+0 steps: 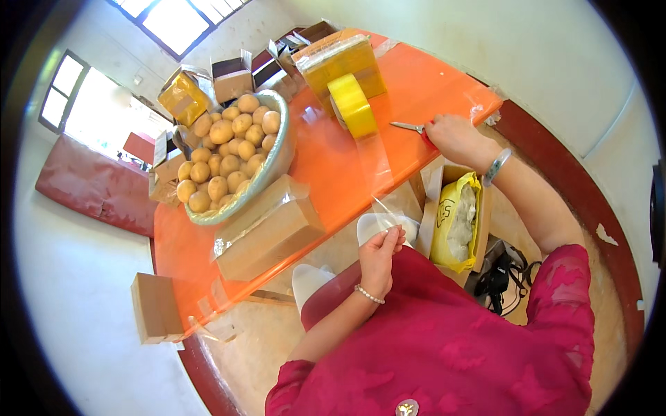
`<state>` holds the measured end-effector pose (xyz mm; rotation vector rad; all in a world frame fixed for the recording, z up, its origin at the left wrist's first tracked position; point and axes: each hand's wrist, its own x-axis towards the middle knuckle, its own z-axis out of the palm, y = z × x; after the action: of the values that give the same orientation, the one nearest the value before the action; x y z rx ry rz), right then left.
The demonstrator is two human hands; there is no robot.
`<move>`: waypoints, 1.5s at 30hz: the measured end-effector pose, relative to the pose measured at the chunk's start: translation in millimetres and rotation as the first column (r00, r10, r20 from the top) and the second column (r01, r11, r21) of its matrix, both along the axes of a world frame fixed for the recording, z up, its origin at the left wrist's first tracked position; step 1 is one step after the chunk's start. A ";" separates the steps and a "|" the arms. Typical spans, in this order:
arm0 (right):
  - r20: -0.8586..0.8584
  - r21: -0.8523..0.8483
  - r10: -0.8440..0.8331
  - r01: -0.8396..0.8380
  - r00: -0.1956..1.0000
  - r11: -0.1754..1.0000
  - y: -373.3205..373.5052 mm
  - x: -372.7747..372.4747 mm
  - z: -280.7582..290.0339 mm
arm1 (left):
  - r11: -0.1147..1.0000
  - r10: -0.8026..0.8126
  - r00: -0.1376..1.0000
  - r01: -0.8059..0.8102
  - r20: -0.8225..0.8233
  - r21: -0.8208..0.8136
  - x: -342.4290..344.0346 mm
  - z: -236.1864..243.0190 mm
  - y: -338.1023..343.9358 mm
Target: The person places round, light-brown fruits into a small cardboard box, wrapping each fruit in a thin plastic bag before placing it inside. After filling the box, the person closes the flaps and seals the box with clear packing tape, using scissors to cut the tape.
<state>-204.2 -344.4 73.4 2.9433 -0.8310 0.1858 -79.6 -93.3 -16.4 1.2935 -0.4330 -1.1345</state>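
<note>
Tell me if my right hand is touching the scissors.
Touching: the head view shows the right hand holding the scissors by the handle end, blades pointing left.

yellow bag point(441, 243) | black print on its side | only partly readable

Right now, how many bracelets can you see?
2: a pale beaded bracelet worn just behind the left hand, and a greenish bangle behind the right hand. Sleeves could hide more.
</note>
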 end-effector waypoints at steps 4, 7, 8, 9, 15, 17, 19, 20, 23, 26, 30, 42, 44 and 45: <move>0.134 0.131 -0.007 -0.010 0.991 0.991 -7.8 -3.5 10.1 | 1.000 0.013 0.998 -0.013 -0.056 0.007 -1.8 4.5 0.3; 0.340 0.379 -0.070 -0.068 0.938 0.923 -7.9 -16.9 18.8 | 0.999 0.038 0.994 -0.041 -0.104 -0.019 -1.9 11.4 3.4; 0.443 0.504 -0.122 -0.134 0.888 0.853 0.3 -23.2 25.3 | 0.998 0.048 0.992 -0.052 -0.120 -0.032 -0.3 11.6 4.8; 0.528 0.608 -0.199 -0.203 0.826 0.767 2.6 -32.8 26.7 | 0.998 0.044 0.993 -0.049 -0.112 -0.042 0.7 11.2 4.8; 0.407 0.908 -0.320 -0.341 0.856 0.243 17.0 -53.7 11.6 | 0.997 0.050 0.993 -0.055 -0.109 -0.046 2.7 20.6 5.7; 0.406 0.907 -0.254 -0.351 0.878 0.234 24.7 -57.3 13.8 | 0.997 0.052 0.991 -0.058 -0.124 -0.042 1.8 21.5 5.3; 0.371 0.927 -0.229 -0.343 0.900 0.153 35.6 -57.6 23.3 | 0.997 0.053 0.991 -0.059 -0.122 -0.050 1.0 20.4 5.4; 0.351 0.935 -0.218 -0.329 0.910 0.131 39.5 -55.7 26.8 | 0.997 0.054 0.991 -0.061 -0.121 -0.054 0.8 19.6 5.7; 0.271 0.945 -0.046 -0.257 0.961 0.201 32.0 -54.9 35.9 | 0.997 0.065 0.990 -0.070 -0.124 -0.028 -0.9 16.0 5.1; 0.146 0.957 0.094 -0.165 0.985 0.237 15.0 -54.2 33.0 | 0.998 0.057 0.992 -0.059 -0.115 -0.018 -1.3 13.1 4.6; 0.027 0.976 0.180 -0.065 0.983 0.209 6.6 -48.7 32.1 | 0.998 0.061 0.991 -0.065 -0.118 -0.028 -2.0 12.4 4.7; -0.020 0.996 0.218 0.000 0.976 0.093 -0.1 -34.4 7.7 | 0.997 0.041 0.987 -0.051 -0.157 -0.059 -9.3 25.5 6.6; 0.005 0.996 0.201 -0.023 0.980 0.085 -1.8 -36.5 4.8 | 0.996 0.024 0.989 -0.036 -0.146 -0.080 -13.5 29.2 6.9; 0.009 0.997 0.193 -0.024 0.981 0.077 -2.1 -37.6 3.7 | 0.997 0.026 0.989 -0.036 -0.149 -0.068 -14.3 28.3 7.9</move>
<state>-241.8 -346.5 77.1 4.2091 -0.9267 -1.0955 -93.9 -85.4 12.0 1.1425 -0.3388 -1.1702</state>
